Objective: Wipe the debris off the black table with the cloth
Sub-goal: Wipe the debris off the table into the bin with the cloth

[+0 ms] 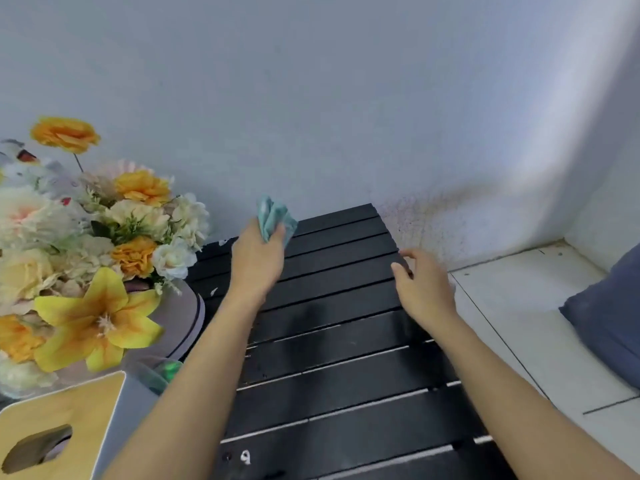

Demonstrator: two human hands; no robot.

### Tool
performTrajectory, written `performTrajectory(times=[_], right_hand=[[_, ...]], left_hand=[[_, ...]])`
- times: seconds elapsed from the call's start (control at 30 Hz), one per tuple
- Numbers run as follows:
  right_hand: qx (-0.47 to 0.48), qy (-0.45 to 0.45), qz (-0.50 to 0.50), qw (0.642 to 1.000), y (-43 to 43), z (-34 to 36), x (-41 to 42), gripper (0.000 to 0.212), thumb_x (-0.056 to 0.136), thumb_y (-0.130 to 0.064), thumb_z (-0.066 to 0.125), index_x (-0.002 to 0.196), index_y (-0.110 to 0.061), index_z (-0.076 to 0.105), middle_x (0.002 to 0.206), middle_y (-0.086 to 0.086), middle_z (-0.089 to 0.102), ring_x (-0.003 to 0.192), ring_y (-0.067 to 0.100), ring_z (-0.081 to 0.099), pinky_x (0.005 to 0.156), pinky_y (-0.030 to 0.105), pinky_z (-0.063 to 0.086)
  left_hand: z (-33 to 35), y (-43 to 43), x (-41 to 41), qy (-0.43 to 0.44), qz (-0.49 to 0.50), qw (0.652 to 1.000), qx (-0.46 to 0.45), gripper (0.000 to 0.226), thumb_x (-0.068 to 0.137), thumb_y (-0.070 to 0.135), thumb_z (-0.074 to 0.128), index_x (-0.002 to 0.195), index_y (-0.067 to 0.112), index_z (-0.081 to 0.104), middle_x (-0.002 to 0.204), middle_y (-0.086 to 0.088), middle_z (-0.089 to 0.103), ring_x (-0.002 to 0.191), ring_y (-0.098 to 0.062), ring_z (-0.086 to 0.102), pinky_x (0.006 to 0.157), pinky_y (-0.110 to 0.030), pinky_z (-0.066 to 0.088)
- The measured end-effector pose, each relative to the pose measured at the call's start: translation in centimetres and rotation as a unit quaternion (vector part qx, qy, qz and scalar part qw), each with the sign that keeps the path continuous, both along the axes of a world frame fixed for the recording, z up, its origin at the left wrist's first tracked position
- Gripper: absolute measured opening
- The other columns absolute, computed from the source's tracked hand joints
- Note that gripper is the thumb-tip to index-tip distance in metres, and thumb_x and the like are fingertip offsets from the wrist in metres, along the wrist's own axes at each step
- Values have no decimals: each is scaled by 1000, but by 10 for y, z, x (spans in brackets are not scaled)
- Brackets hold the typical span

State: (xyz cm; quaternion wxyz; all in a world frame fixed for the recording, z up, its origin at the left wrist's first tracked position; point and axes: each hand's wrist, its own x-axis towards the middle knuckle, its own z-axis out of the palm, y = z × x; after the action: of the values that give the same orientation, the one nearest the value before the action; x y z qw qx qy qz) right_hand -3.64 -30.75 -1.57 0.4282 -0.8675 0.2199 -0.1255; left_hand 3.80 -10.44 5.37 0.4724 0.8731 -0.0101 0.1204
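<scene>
The left hand [258, 261] grips a bunched teal cloth [275, 216] over the far left part of the black slatted worktop [339, 306]. The right hand [424, 285], fingers loosely curled and holding nothing, is at the worktop's right edge. Flowers [97, 244] stand left.

Black slatted table [346, 403] bears white specks [245, 456], possibly paper debris.

Slatted black table [346, 341] open down its middle, flower bouquet [86, 254] crowding its left edge, wall [346, 116] closing the far end, tiled floor [519, 306] free at right
</scene>
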Motion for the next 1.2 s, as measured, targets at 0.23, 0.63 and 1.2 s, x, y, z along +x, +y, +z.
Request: performTrajectory(times=[0.23, 0.63, 1.2], right_hand=[[-166, 140, 68, 974, -4, -53, 55, 58, 99, -52, 20, 152, -30, 14, 154, 2, 29, 128, 30, 44, 89, 45, 45], [-229, 112, 55, 965, -4, -67, 62, 57, 100, -51, 17, 152, -29, 11, 147, 6, 32, 121, 28, 48, 80, 40, 46], [-228, 133, 66, 962, -1, -61, 57, 56, 102, -43, 12, 154, -25, 5, 148, 8, 31, 116, 31, 51, 79, 39, 40]], left_hand=[[-38, -34, 92, 69, -147, 933, 321, 70, 79, 76, 38, 137, 38, 34, 139, 2, 48, 127, -26, 46, 104, -59, 31], [-119, -92, 119, 21, -16, 922, 386, 59, 92, 62, 31, 140, 28, 38, 146, 1, 37, 124, -31, 37, 98, -47, 29], [-129, 35, 143, 128, 160, 898, 389, 45, 97, 28, 36, 138, 10, 39, 146, -16, 34, 133, -39, 31, 110, -51, 25]])
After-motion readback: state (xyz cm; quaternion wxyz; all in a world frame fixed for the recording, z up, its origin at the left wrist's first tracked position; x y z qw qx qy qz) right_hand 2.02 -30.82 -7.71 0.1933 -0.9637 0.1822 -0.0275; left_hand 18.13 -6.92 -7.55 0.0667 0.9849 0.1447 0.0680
